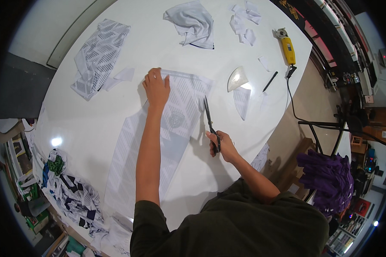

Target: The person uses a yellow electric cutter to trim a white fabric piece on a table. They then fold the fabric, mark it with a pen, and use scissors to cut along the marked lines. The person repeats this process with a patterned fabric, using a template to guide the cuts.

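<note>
A white fabric panel (176, 100) with a grey slanted-stripe print and a crest lies across the table in front of me. My left hand (157, 88) is at its far left corner, fingers bent and closed on the edge; the fingertips are partly hidden. Black-handled scissors (208, 115) are in my right hand (223, 145), the fingers wrapped round the handles. Their blades point away from me beside the panel's right edge, near a curved strip of fabric (198, 98). To the right are a pale curved template (238, 79) and a small printed fabric piece (242, 103).
A yellow electric cutter (287, 48) with a black cord rests at the table's right edge, near a black pen (270, 81). Folded printed fabric (101, 55), white cloth (192, 23) and scraps (244, 23) lie farther off. Mixed fabric (79, 197) is heaped at near left.
</note>
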Demonstrator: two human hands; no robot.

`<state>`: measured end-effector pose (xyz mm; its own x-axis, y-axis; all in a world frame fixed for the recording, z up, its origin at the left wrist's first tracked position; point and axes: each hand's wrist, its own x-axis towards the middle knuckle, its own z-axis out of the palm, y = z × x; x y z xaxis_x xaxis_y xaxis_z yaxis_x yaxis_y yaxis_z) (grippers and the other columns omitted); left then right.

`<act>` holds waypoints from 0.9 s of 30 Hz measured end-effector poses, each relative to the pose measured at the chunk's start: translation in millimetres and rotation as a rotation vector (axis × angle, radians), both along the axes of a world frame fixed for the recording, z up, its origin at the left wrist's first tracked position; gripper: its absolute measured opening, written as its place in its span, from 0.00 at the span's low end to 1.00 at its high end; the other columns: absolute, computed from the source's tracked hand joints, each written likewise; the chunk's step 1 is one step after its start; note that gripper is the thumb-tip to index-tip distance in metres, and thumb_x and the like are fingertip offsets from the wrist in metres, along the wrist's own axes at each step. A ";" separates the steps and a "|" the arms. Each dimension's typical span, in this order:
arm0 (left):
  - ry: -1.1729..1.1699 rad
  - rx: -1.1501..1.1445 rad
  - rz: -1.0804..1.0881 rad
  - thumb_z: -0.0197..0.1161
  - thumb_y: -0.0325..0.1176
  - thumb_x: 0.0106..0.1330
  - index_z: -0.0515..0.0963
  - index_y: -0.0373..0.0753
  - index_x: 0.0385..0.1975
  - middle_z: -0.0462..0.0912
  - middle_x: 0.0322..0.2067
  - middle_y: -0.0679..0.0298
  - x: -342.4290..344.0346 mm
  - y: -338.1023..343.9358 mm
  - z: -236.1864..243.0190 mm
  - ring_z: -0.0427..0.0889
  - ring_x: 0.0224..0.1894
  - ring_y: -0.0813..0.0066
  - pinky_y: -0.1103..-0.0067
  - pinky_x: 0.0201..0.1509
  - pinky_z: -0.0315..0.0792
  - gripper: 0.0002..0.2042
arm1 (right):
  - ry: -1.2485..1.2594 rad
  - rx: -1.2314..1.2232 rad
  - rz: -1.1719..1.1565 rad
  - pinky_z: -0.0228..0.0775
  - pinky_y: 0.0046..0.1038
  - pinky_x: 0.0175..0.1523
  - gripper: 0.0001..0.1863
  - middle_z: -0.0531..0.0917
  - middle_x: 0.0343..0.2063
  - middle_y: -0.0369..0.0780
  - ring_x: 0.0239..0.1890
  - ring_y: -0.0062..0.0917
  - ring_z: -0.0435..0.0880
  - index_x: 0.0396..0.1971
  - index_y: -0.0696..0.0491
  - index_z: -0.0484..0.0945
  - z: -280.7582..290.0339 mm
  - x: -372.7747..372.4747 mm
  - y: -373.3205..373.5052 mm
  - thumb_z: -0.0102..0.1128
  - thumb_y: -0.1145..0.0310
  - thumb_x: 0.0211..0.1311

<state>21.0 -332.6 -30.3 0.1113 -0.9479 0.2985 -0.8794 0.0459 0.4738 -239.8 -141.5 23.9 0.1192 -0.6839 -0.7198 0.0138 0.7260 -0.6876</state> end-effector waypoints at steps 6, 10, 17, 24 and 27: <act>-0.177 0.118 -0.306 0.65 0.50 0.68 0.71 0.41 0.68 0.62 0.73 0.54 -6.0 41.9 1.9 0.57 0.75 0.47 0.45 0.74 0.50 0.31 | -0.049 0.015 0.017 0.66 0.27 0.19 0.28 0.75 0.16 0.38 0.13 0.25 0.77 0.29 0.54 0.69 5.6 9.8 -4.2 0.71 0.44 0.63; -0.193 0.208 -0.309 0.61 0.59 0.68 0.67 0.49 0.73 0.56 0.77 0.54 -4.6 46.4 -5.7 0.47 0.79 0.42 0.39 0.77 0.38 0.36 | -0.038 0.049 0.071 0.68 0.28 0.20 0.26 0.75 0.18 0.37 0.14 0.24 0.76 0.30 0.53 0.69 7.9 18.2 -9.0 0.67 0.46 0.67; -0.200 0.200 -0.291 0.60 0.60 0.68 0.66 0.50 0.73 0.57 0.77 0.54 -5.0 46.7 -10.1 0.47 0.79 0.42 0.39 0.77 0.39 0.36 | -0.105 0.029 0.010 0.66 0.27 0.18 0.29 0.75 0.17 0.37 0.13 0.25 0.76 0.29 0.55 0.69 -3.0 29.8 -15.1 0.70 0.42 0.63; -0.187 0.193 -0.287 0.61 0.60 0.68 0.66 0.51 0.73 0.57 0.77 0.54 -4.6 47.0 -11.5 0.48 0.79 0.42 0.40 0.77 0.39 0.36 | -0.159 -0.010 -0.089 0.68 0.29 0.18 0.29 0.75 0.17 0.39 0.14 0.26 0.76 0.29 0.55 0.69 -10.6 51.8 -36.0 0.70 0.43 0.63; -0.187 0.191 -0.284 0.61 0.60 0.67 0.66 0.51 0.73 0.57 0.77 0.54 -4.5 47.4 -11.4 0.47 0.79 0.43 0.40 0.77 0.39 0.36 | -0.173 -0.010 -0.133 0.70 0.30 0.19 0.28 0.76 0.18 0.38 0.15 0.27 0.77 0.31 0.54 0.70 -15.1 63.0 -44.5 0.69 0.43 0.65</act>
<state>16.5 -285.1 -41.7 -0.2029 -0.9737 0.1035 -0.9166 0.2261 0.3298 -176.8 -186.0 8.8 0.1484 -0.7092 -0.6892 0.2275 0.7027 -0.6741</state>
